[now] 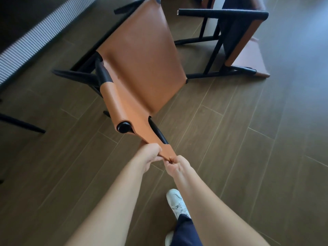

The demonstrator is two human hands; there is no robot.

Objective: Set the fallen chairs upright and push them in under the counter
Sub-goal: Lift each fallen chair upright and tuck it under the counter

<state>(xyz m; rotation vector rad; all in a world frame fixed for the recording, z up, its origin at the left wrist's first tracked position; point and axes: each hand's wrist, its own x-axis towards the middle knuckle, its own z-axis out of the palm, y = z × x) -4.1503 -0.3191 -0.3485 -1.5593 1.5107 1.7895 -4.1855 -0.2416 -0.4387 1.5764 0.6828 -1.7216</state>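
A chair with a tan leather seat and black frame (142,64) stands in front of me on the wooden floor. Both my hands grip the top edge of its leather backrest: my left hand (150,157) on the left, my right hand (177,165) right beside it, fingers curled over the leather. A second chair of the same kind (230,41) lies on its side behind it at the upper right, legs pointing left. The ribbed white counter front (26,43) runs along the upper left.
Black legs of another piece of furniture (21,123) reach in from the left edge. My white shoe (176,203) and dark trouser leg are on the floor below my arms. Wooden floor stretches to the right and below.
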